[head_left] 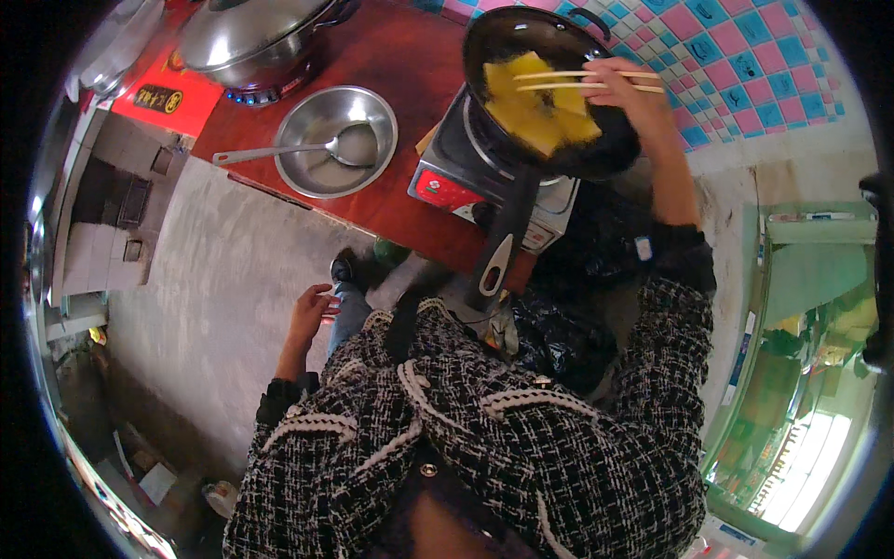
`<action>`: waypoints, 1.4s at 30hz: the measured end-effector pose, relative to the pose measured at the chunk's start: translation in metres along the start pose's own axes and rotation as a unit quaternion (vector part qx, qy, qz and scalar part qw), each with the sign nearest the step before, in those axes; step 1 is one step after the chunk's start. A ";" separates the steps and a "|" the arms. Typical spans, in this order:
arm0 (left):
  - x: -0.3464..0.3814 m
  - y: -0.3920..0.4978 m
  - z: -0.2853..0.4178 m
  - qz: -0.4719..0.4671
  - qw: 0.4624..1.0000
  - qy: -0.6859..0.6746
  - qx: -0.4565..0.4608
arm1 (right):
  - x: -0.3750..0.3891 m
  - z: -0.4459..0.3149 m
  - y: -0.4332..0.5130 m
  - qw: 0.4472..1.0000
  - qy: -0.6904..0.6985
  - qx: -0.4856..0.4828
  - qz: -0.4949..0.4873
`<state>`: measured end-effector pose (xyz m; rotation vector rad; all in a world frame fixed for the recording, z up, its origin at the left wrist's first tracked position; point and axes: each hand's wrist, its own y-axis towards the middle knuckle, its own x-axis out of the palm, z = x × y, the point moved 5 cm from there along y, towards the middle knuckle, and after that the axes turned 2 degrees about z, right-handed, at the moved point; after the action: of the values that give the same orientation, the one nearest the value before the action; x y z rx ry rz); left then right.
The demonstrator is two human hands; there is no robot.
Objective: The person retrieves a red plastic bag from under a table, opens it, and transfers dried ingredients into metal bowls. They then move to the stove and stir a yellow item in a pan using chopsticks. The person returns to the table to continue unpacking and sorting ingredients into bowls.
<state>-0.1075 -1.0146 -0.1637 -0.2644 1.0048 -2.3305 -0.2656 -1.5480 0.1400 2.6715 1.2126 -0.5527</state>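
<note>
My right hand [614,84] grips a pair of light chopsticks [552,80] over a black wok [614,143]. The chopstick tips point at flat yellow pieces of food [513,115] in the wok; whether they touch them I cannot tell. The wok sits on a portable gas stove [447,150], and its dark handle [499,258] points towards me. Away from the table, my left hand [311,314] hangs at my side with the fingers loosely bent and nothing in them.
A steel bowl [293,171] with a ladle [356,145] across it stands on the red table [419,42]. Behind it is a lidded steel pot [244,42]. Tiled wall [726,49] rises at the far right. Black plastic bags [566,342] lie below the stove.
</note>
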 end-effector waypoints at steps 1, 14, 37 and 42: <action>0.000 0.000 -0.001 -0.008 1.000 -0.013 0.012 | -0.001 -0.010 -0.002 1.000 -0.012 -0.024 0.012; -0.004 -0.005 0.001 0.011 0.999 -0.009 0.052 | 0.198 -0.031 -0.070 0.842 -0.340 -0.324 -0.265; -0.187 -0.179 -0.157 0.261 0.924 -0.278 -0.008 | 0.267 0.046 -0.076 0.793 -0.558 -0.130 -0.206; -0.189 -0.182 -0.159 0.291 0.902 -0.318 -0.005 | 0.345 -0.004 -0.062 0.832 -0.461 -0.210 -0.226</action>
<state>-0.0957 -0.7096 -0.1351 -0.5917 0.6427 -1.5315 -0.1031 -1.2663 0.0087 1.3914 1.3721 -1.2595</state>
